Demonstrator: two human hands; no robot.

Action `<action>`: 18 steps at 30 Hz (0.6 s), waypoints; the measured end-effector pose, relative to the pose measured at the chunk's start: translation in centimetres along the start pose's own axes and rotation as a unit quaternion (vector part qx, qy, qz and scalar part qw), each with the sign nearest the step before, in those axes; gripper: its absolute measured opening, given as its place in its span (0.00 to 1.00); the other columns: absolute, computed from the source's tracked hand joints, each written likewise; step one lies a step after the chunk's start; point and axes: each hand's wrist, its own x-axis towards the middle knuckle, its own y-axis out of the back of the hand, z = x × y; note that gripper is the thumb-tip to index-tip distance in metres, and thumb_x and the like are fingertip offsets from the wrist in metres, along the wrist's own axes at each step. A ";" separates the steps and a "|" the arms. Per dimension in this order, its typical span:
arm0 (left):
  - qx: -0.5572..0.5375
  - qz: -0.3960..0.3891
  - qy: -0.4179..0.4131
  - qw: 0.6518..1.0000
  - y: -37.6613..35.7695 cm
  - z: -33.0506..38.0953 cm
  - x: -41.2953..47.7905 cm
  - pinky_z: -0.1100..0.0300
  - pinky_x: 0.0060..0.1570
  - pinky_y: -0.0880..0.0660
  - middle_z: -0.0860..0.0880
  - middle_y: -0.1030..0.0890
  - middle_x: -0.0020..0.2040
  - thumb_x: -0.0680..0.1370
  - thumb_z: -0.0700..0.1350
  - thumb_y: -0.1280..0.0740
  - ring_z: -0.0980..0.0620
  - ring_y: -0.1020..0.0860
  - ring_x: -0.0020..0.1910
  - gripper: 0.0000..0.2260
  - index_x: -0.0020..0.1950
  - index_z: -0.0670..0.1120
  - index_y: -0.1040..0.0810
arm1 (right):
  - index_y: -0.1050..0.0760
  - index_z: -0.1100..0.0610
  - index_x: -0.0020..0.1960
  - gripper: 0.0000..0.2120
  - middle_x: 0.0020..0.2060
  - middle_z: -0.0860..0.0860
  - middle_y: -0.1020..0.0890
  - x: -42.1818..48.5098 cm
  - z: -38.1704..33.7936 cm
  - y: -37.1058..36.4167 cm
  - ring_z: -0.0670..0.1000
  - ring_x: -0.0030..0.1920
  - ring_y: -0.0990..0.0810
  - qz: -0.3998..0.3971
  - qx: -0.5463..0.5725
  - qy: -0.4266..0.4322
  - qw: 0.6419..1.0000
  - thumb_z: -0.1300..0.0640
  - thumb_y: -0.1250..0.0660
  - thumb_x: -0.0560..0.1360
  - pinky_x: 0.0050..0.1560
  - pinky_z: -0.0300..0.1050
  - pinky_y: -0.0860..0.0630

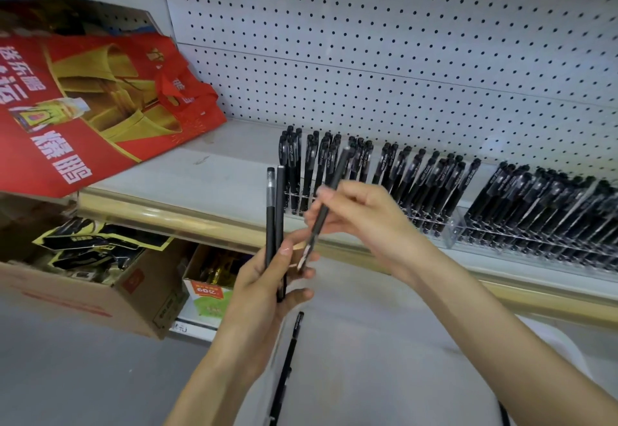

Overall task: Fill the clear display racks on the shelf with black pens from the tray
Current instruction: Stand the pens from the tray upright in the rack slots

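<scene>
Three black pens in two hands, in front of a shop shelf.

The grey shelf (207, 171) is running under a white pegboard wall (368, 41), and a red printed bag (83, 101) is lying on its left part, with a cardboard box (83, 298) standing lower on the floor side. The clear racks (451, 231) are sitting on the right part of the shelf, and the racked pens (434, 185) are standing in them, caps up, leaning in rows. The left hand (264, 282) is gripping two pens (275, 211) side by side, their long axis almost upright. The right hand (361, 215) is pinching a third pen (329, 188) near its middle, tilted, upper end toward the racks and lower end touching the left fingers. A loose pen (289, 355) is lying on a white surface (368, 342) under the hands, pointing away from the person.
</scene>
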 end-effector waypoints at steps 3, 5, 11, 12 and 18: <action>0.017 0.012 0.000 1.000 0.1 0.2 -0.2 0.66 0.30 0.35 0.50 0.22 0.42 0.77 0.49 0.38 0.58 0.32 0.32 0.13 0.56 0.52 0.16 | 0.26 0.60 0.47 0.12 0.29 0.52 0.24 -0.1 -0.2 0.8 0.52 0.28 0.23 0.014 0.046 -0.020 0.999 0.55 0.43 0.82 0.32 0.43 0.25; 0.008 0.022 -0.002 1.000 0.1 0.1 -0.2 0.66 0.27 0.42 0.51 0.28 0.37 0.77 0.48 0.38 0.57 0.39 0.29 0.13 0.56 0.50 0.16 | 0.23 0.58 0.50 0.14 0.28 0.50 0.32 -0.4 0.2 1.5 0.48 0.24 0.35 0.012 -0.005 -0.040 0.999 0.53 0.44 0.82 0.25 0.39 0.37; -0.002 0.032 0.001 0.999 -0.5 -0.4 -0.1 0.66 0.25 0.44 0.52 0.34 0.31 0.81 0.48 0.41 0.56 0.43 0.29 0.13 0.55 0.49 0.17 | 0.19 0.50 0.57 0.15 0.39 0.51 0.26 -1.9 1.0 4.2 0.44 0.34 0.29 -0.104 -0.096 -0.168 0.976 0.65 0.39 0.79 0.35 0.34 0.30; -0.003 0.035 0.000 0.999 -0.6 -0.5 0.0 0.66 0.25 0.43 0.52 0.35 0.30 0.81 0.48 0.41 0.56 0.42 0.28 0.13 0.55 0.48 0.17 | 0.19 0.50 0.58 0.17 0.40 0.50 0.24 -2.3 0.9 4.7 0.44 0.35 0.28 -0.115 -0.115 -0.161 0.973 0.68 0.38 0.78 0.37 0.33 0.29; 0.008 0.020 0.003 1.000 -0.9 -0.8 0.1 0.67 0.23 0.44 0.52 0.38 0.28 0.80 0.50 0.41 0.56 0.44 0.25 0.14 0.57 0.47 0.18 | 0.18 0.59 0.52 0.10 0.36 0.54 0.15 -2.6 -0.6 6.6 0.48 0.35 0.16 0.023 -0.104 -0.138 0.985 0.67 0.29 0.71 0.33 0.35 0.22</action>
